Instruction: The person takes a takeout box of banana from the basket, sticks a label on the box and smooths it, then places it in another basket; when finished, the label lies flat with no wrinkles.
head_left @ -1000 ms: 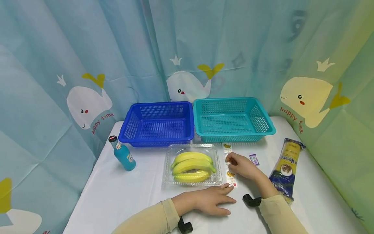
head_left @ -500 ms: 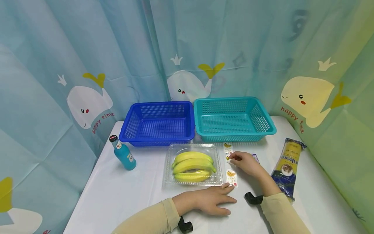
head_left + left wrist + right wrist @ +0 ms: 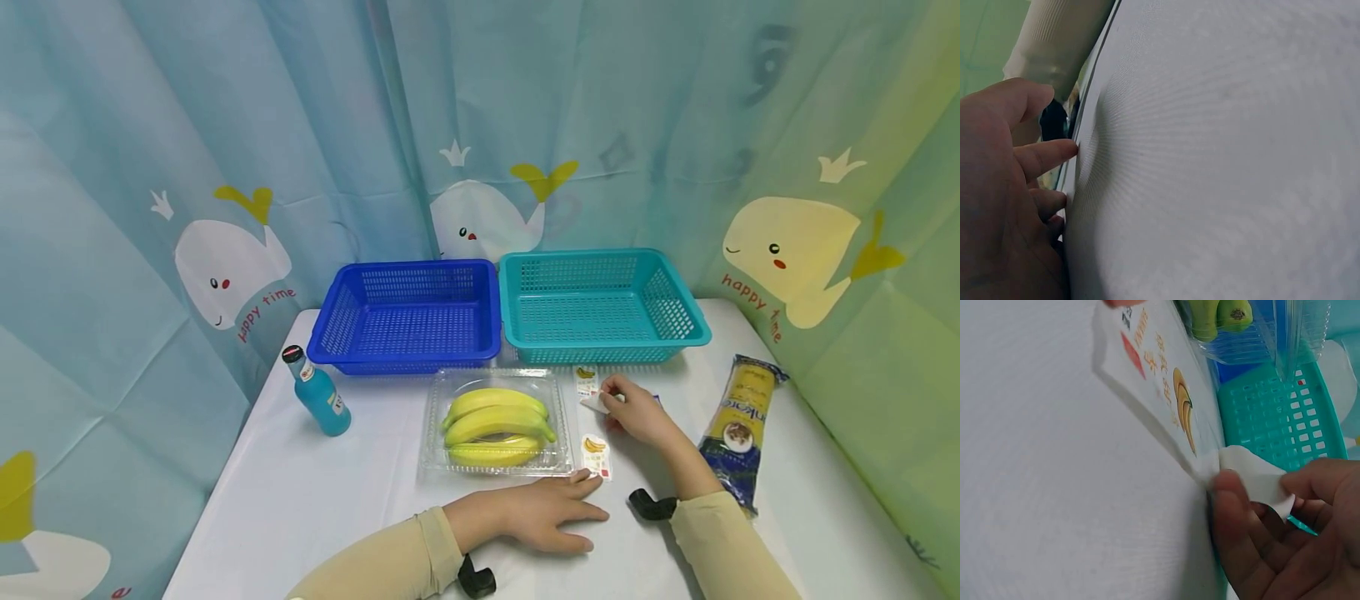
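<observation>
A strip of banana stickers (image 3: 596, 460) lies to the right of a clear plastic clamshell box (image 3: 431, 417) with bananas (image 3: 497, 427) inside. My right hand (image 3: 633, 414) pinches a white sticker (image 3: 1254, 475) between thumb and finger over the middle of the strip; it shows its blank white side, lifted and curled. My left hand (image 3: 546, 515) rests on the table with fingers spread, one fingertip at the strip's near end. In the left wrist view, the fingers of that hand (image 3: 1016, 162) are extended against the white tabletop.
A blue basket (image 3: 405, 364) and a teal basket (image 3: 600, 343) stand behind the box. On the left is a blue bottle (image 3: 324, 404); on the right lies a yellow and blue packet (image 3: 741, 425). A small purple packet (image 3: 657, 400) is mostly hidden behind my right hand.
My right hand has shifted slightly up and right, and the sticker it pinches has lifted and turned from its printed side to its white side. The left hand has stayed put.
</observation>
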A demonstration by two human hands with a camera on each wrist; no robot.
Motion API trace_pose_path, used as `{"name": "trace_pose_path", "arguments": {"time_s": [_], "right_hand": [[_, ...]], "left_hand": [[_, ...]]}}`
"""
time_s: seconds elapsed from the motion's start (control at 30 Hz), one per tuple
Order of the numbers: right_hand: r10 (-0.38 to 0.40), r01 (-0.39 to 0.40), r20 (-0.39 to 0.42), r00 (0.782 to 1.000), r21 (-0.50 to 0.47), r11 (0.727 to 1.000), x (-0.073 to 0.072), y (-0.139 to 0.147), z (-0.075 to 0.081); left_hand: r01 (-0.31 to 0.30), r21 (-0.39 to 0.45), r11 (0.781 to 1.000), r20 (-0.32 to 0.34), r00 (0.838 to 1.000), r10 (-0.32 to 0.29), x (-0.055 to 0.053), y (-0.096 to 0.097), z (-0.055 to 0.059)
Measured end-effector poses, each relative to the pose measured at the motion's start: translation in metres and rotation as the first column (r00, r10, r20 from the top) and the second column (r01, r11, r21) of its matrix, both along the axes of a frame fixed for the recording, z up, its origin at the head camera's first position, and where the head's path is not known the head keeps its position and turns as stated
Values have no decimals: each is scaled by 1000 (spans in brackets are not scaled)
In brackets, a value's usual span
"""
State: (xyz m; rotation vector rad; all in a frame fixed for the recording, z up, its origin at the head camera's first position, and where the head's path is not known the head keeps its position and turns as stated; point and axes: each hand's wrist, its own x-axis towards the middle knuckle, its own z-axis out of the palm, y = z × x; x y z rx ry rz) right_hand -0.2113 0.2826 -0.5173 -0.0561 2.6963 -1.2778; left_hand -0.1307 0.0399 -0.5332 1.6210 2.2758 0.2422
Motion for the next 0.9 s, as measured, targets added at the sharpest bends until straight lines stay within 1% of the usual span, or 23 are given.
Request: {"name": "trace_pose_path", "arguments": {"time_s": [0.17,0.3,0.43,0.53,0.6,0.7,0.83,0.9], "right_hand": [[-61,65,54,997,-85,994,0,-3,3],[-63,68,55,996,-101,993,0,-2,5],[-64,63,-12,998,-26,998,0,1,6],[-67,70,-75,995,38,997,-1,4,7],[-63,70,-101,993,60,996,-1,5,8],[-64,72,-113,992,70,995,-2,5,8],[-84,92,-105,991,74,993,-2,6,9],[-87,96,-115,990,74,993,-1,6,10]], "left_hand": [[-9,-5,1000,-12,1000,9,0,0,0],[-3,-1,1000,-19,1000,3,0,0,-1],[-2,-5,1000,-2,1000,2,-1,1,-3],[-9,-11,1000,17,1000,9,-1,1,-3],[-16,-4,1000,31,999,17,-2,0,-3],[-29,27,999,63,998,27,-2,0,-3],[-46,80,996,120,992,36,-3,-2,-3],[-38,101,994,123,992,25,-3,-3,-2]]}}
